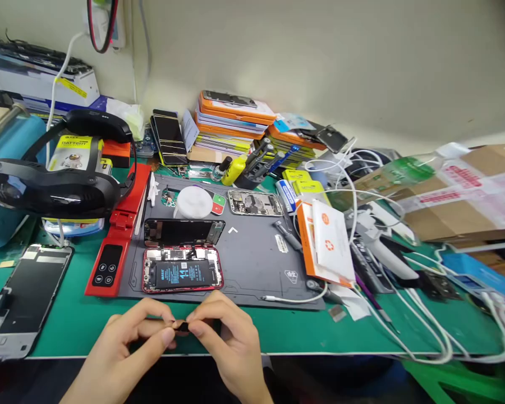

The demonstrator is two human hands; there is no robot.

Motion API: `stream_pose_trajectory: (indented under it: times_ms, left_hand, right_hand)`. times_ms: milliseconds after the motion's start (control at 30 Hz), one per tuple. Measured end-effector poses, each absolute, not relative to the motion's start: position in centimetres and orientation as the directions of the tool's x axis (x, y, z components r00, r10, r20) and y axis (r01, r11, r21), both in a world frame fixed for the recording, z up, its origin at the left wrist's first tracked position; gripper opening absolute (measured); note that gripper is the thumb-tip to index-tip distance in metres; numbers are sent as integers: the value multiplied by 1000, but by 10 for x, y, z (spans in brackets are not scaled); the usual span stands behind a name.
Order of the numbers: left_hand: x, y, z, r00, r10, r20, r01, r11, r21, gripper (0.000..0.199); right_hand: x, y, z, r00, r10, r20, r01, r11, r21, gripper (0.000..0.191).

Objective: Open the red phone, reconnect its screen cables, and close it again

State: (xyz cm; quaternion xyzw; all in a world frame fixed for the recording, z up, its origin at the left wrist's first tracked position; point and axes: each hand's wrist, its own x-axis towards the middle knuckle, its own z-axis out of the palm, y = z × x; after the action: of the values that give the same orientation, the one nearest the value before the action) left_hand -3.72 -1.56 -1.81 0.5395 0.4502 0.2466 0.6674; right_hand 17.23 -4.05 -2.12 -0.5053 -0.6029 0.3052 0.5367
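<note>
A green tabletop runs along a pale wall, with a gray mat at its middle. On the mat, near its front edge, lies an open red phone, battery showing; its screen leans upright just behind it. Farther back are a white tub and a phone frame.

The left hand and right hand come close together in front of the phone, thumbs and fingertips pinching 1 small dark piece between them. The piece is over the green strip between the mat's front edge and the table's near edge; the forearms cross that near edge.

At left, a red device borders the mat, a headset sits on boxes, and a loose screen reaches the near edge. Behind the mat, stacked cases and a tool holder fill the wall side. At right, an orange box, cables and a carton crowd the table. The widest bare part of the mat is right of the phone; a narrower green strip runs along the front, right of the hands.
</note>
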Motion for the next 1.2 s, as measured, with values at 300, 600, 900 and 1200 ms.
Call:
stream_pose_trajectory:
  times_ms: [300,600,900,1200]
  left_hand:
    - [-27,-15,-11,425,870,-249,194,182,964,31]
    - [-18,-21,-4,319,900,-298,4,313,950,47]
    - [-23,-24,-13,290,906,-308,-62,338,939,43]
    - [-31,-18,-16,272,951,-147,139,112,984,30]
  right_hand:
    - [171,-42,-21,121,951,286,263,247,-933,26]
    - [172,-44,-24,117,940,320,272,279,-921,9]
    - [170,-43,-18,2,925,381,285,365,-886,10]
    - [169,-42,-24,-22,933,360,246,354,-902,10]
